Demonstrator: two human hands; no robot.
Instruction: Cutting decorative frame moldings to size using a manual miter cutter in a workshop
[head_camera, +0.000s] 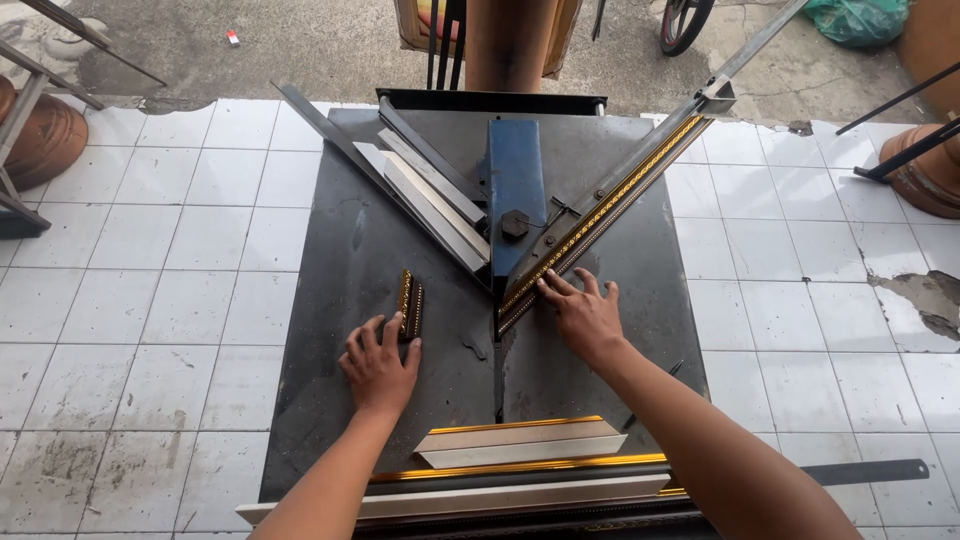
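Observation:
My left hand (381, 365) lies on the dark metal cutter table (340, 380), its fingertips touching a short dark-and-gold moulding offcut (410, 303). Spread flat, my right hand (583, 314) presses the near end of a long dark moulding strip with a gold beaded line (610, 212). That strip lies diagonally against the right metal fence (640, 160). A blue blade housing (516, 190) stands between the two V-shaped fences. Pale moulding strips (430, 200) rest along the left fence.
Cut gold-and-white moulding pieces (520, 442) lie at the table's near edge, above longer strips (500, 490). White floor tiles surround the table. A metal bar (870, 470) lies at right. Brown pots (45, 140) and metal frames stand at both sides; a wheel (685, 20) shows behind.

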